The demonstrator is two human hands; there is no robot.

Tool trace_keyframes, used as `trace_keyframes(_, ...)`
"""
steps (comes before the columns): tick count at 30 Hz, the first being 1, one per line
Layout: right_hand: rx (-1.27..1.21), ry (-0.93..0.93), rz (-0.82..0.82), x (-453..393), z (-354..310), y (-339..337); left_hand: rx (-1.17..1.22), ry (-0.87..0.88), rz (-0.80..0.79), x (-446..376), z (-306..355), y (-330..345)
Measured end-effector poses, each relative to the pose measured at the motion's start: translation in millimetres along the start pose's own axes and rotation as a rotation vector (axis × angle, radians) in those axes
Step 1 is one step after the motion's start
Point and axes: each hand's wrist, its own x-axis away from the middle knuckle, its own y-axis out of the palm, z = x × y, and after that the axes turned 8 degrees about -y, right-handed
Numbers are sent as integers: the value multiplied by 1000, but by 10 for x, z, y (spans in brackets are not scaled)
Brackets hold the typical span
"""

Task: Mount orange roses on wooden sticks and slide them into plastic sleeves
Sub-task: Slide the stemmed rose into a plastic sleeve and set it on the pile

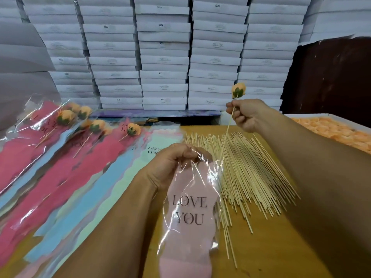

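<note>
My right hand [246,114] pinches a wooden stick [226,135] just below an orange rose [238,90] mounted on its top. The stick slants down and left, its lower tip at the mouth of a pink "LOVE YOU" plastic sleeve [189,213]. My left hand [172,163] grips the sleeve's clear upper edge and holds it above the table. Whether the tip is inside the sleeve I cannot tell.
A pile of loose wooden sticks [251,173] lies on the wooden table [265,253]. Finished sleeved roses [66,117] and flat sleeves in red, blue and green [96,189] spread to the left. A tray of orange roses [337,131] sits at right. White boxes [164,57] are stacked behind.
</note>
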Motion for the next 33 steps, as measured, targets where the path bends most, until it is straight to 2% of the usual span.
trace_keyframes(6,17,-39,107,-151,-46,4,29,-154,-141,28,33,50)
trace_keyframes(12,6,-81,185,-181,-91,7,-43,-248,-111,47,51,80)
trace_keyframes(21,70,-92,72,9,-98,119,-126,-213,-8,48,36,136)
trace_keyframes(28,-20,-31,-111,338,63,238,-107,-166,65,21,41,178)
trace_keyframes(33,45,-30,-274,668,203,268,-48,-82,209,-9,20,129)
